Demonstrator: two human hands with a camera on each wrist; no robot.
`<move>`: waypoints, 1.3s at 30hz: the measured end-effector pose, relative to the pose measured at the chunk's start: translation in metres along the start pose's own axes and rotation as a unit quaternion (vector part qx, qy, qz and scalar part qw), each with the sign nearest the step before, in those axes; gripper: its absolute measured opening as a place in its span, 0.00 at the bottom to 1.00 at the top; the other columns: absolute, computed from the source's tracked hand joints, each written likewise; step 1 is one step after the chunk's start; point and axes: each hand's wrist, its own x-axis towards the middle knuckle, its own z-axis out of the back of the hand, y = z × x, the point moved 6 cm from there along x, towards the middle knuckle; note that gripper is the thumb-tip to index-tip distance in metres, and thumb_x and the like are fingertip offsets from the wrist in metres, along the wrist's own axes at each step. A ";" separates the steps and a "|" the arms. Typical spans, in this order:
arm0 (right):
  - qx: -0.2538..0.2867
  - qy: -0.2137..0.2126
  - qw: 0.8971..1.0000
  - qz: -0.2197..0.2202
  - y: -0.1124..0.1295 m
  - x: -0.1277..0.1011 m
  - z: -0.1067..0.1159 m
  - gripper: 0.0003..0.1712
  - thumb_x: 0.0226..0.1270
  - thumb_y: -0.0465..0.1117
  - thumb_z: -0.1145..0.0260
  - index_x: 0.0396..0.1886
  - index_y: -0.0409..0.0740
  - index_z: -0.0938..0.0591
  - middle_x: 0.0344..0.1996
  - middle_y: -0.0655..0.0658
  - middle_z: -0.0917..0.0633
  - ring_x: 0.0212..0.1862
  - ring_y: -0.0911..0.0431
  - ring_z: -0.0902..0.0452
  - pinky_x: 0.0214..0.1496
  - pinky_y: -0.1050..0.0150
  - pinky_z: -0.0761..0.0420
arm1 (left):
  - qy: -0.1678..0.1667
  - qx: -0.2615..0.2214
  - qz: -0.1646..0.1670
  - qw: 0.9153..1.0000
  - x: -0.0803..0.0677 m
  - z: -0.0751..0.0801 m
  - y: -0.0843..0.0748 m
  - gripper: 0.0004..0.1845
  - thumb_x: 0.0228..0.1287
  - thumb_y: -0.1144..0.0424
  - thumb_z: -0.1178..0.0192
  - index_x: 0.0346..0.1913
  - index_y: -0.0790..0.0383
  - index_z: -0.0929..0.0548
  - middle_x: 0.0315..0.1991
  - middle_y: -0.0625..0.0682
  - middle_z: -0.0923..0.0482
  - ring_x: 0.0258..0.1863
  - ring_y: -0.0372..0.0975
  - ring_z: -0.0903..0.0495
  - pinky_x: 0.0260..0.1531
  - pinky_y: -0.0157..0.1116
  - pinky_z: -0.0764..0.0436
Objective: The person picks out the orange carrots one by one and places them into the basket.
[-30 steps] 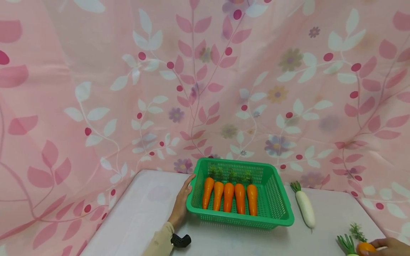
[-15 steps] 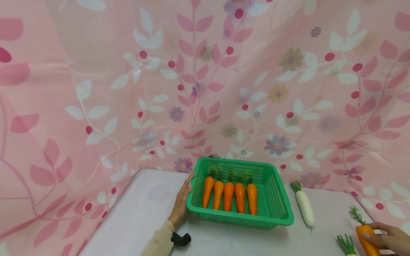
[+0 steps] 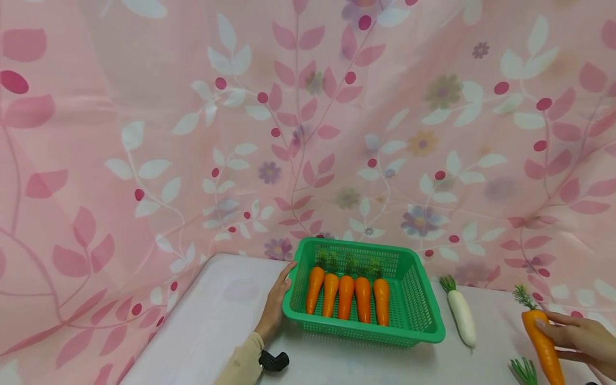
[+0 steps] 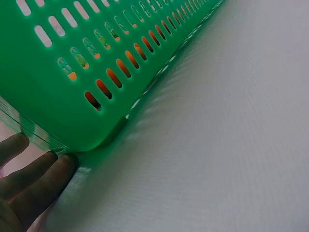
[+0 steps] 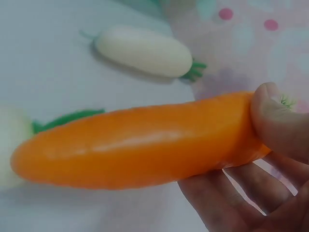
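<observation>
An orange carrot (image 3: 544, 345) with a feathery green top is held by my right hand (image 3: 584, 339) at the right of the head view. In the right wrist view, the thumb (image 5: 277, 118) lies over the thick end and the fingers are beneath. My left hand (image 3: 275, 302) rests against the left side of a green plastic basket (image 3: 366, 330). Its fairly straight fingers (image 4: 41, 181) touch the basket's wall near the base in the left wrist view. Inside the basket, several carrots (image 3: 346, 297) lie side by side, leafy ends toward the back.
Right of the basket lies a white radish (image 3: 463, 318) on the pale table (image 3: 192, 321). Green leaves of a second radish (image 3: 524, 370) show near the bottom edge, below the held carrot. A pink floral curtain (image 3: 308, 133) hangs behind the table.
My right hand has lifted the carrot from the lower right and brought it up and slightly left, fully into view. The left hand stays at the basket's side.
</observation>
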 end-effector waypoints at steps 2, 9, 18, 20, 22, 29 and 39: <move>0.010 0.001 1.000 0.008 0.010 0.001 -0.002 0.63 0.68 0.61 0.38 0.69 0.17 0.63 0.38 0.41 0.14 0.41 0.46 0.16 0.48 0.46 0.17 | -0.001 -0.002 0.001 1.000 0.000 0.000 0.000 0.26 0.81 0.57 0.63 0.77 0.51 0.41 0.77 0.51 0.44 0.69 0.48 0.35 0.64 0.51 0.33; 0.024 0.016 0.999 0.040 0.043 0.009 -0.016 0.60 0.69 0.58 0.38 0.70 0.14 0.59 0.40 0.44 0.15 0.42 0.46 0.15 0.49 0.47 0.17 | -0.003 -0.012 0.001 1.000 0.003 -0.001 0.010 0.26 0.81 0.57 0.63 0.77 0.51 0.41 0.78 0.51 0.46 0.72 0.48 0.39 0.66 0.54 0.36; 0.059 0.079 0.991 0.085 0.078 0.013 -0.046 0.50 0.75 0.53 0.42 0.71 0.16 0.51 0.46 0.44 0.15 0.48 0.47 0.17 0.53 0.47 0.18 | -0.027 -0.013 0.001 1.000 0.011 -0.004 0.044 0.25 0.80 0.46 0.64 0.75 0.36 0.39 0.76 0.41 0.43 0.71 0.45 0.37 0.66 0.56 0.37; 0.059 0.100 0.988 0.099 0.087 0.012 -0.053 0.47 0.76 0.53 0.44 0.71 0.17 0.48 0.47 0.45 0.15 0.49 0.47 0.17 0.53 0.48 0.18 | -0.028 -0.011 0.000 1.000 0.011 -0.004 0.045 0.25 0.79 0.44 0.64 0.75 0.34 0.39 0.76 0.40 0.43 0.70 0.45 0.35 0.65 0.55 0.35; 0.058 0.118 0.985 0.115 0.096 0.011 -0.057 0.42 0.77 0.52 0.45 0.70 0.18 0.43 0.47 0.45 0.16 0.49 0.47 0.17 0.53 0.48 0.18 | -0.030 -0.007 -0.001 1.000 0.010 -0.003 0.044 0.25 0.79 0.44 0.64 0.75 0.34 0.39 0.76 0.40 0.42 0.69 0.46 0.34 0.64 0.54 0.33; 0.073 0.147 0.976 0.145 0.121 0.010 -0.073 0.33 0.78 0.49 0.46 0.66 0.24 0.31 0.46 0.46 0.16 0.49 0.48 0.17 0.54 0.49 0.18 | -0.034 -0.001 0.000 0.999 0.010 -0.003 0.044 0.25 0.79 0.44 0.63 0.75 0.34 0.39 0.75 0.39 0.42 0.69 0.45 0.34 0.64 0.55 0.34; 0.105 0.138 0.972 0.156 0.152 0.013 -0.093 0.44 0.78 0.50 0.46 0.74 0.21 0.53 0.49 0.47 0.19 0.50 0.49 0.18 0.55 0.51 0.19 | -0.027 -0.008 0.000 1.000 0.011 -0.003 0.044 0.24 0.80 0.49 0.64 0.75 0.37 0.39 0.77 0.44 0.43 0.69 0.47 0.35 0.64 0.55 0.34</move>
